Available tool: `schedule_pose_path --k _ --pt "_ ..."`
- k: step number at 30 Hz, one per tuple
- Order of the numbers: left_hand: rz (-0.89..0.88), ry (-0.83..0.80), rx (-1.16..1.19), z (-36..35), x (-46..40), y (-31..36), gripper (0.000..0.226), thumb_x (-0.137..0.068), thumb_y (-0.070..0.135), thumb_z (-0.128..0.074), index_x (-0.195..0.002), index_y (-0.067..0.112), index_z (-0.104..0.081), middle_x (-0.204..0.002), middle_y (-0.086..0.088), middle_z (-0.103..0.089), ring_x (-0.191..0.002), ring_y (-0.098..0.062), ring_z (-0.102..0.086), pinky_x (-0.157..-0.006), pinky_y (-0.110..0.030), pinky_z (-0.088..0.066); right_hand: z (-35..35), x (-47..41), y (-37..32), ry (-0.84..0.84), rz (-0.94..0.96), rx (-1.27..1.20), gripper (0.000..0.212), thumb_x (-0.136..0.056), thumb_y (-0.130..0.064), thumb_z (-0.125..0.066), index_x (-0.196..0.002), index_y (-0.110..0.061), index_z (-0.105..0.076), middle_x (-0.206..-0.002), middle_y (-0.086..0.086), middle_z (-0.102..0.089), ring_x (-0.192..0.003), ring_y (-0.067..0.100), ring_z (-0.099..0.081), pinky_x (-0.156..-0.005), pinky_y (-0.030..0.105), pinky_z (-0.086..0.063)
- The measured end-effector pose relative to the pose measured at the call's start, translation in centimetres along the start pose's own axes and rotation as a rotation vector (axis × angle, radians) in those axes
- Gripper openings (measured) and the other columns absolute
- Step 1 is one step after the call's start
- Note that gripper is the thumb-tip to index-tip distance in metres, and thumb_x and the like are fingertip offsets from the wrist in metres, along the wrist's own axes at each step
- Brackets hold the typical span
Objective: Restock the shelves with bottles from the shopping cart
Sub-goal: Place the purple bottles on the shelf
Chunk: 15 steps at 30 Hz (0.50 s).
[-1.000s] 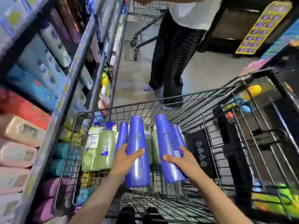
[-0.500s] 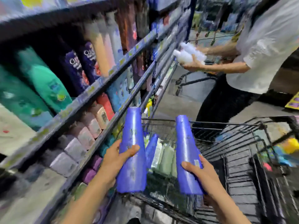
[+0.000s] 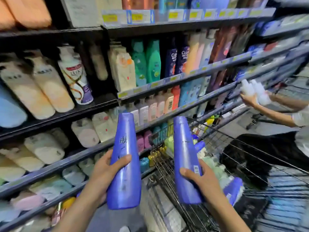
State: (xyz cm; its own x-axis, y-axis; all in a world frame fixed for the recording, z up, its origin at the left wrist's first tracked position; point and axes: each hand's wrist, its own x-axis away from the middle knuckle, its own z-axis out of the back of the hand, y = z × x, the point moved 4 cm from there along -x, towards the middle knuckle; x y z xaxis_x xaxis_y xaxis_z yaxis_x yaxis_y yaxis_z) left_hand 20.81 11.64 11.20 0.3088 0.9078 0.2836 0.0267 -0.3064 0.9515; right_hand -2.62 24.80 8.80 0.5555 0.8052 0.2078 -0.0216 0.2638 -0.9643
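Before the stocked shelves (image 3: 184, 77), we held two blue bottles upright above the shopping cart (image 3: 217, 148): our left hand (image 3: 107, 171) curled round one (image 3: 124, 163), our right hand (image 3: 200, 180) gripping the other (image 3: 185, 156).

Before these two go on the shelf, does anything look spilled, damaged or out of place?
Nothing stands out. The left hand and right hand each grip an intact blue bottle, held upright with no leak visible. Shelf stock is too blurred to judge.

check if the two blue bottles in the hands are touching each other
Apart. The head view shows shelf and cart plainly between the left blue bottle and the right blue bottle.
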Motion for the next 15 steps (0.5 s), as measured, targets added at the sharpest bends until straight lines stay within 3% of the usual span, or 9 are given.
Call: schedule_pose_path --k 6,10,15 --pt "-0.069 0.191 0.034 9.8 4.9 2.3 0.025 -0.072 0.019 -0.070 -0.095 0.015 -0.066 -0.073 -0.001 -0.074 -0.055 -0.014 -0.067 -0.048 -0.025 -0.054 -9.5 1.8 -3.0 -0.194 0.076 -0.043 0.057 -0.040 -0.045 -0.080 -0.089 -0.023 -0.063 -0.077 -0.012 -0.074 -0.060 -0.007 -0.064 -0.052 0.007 -0.044" --pt "-0.111 0.300 0.029 17.0 7.5 4.7 0.036 -0.063 0.027 -0.070 -0.095 0.010 -0.065 -0.069 -0.002 -0.073 -0.052 -0.013 -0.066 -0.043 -0.024 -0.051 -17.1 3.5 -6.3 -0.338 0.139 -0.055 0.068 -0.038 -0.051 -0.078 -0.095 -0.017 -0.065 -0.076 -0.009 -0.073 -0.062 0.000 -0.064 -0.057 0.013 -0.047" --pt "-0.183 0.387 -0.006 27.8 10.1 7.7 0.056 -0.048 0.029 -0.083 -0.101 0.016 -0.068 -0.083 -0.010 -0.075 -0.068 -0.026 -0.070 -0.064 -0.039 -0.056 -27.5 6.6 -10.3 -0.478 0.207 -0.111 0.074 -0.036 -0.045 -0.078 -0.100 -0.011 -0.064 -0.079 -0.004 -0.072 -0.064 0.002 -0.064 -0.058 0.014 -0.047"
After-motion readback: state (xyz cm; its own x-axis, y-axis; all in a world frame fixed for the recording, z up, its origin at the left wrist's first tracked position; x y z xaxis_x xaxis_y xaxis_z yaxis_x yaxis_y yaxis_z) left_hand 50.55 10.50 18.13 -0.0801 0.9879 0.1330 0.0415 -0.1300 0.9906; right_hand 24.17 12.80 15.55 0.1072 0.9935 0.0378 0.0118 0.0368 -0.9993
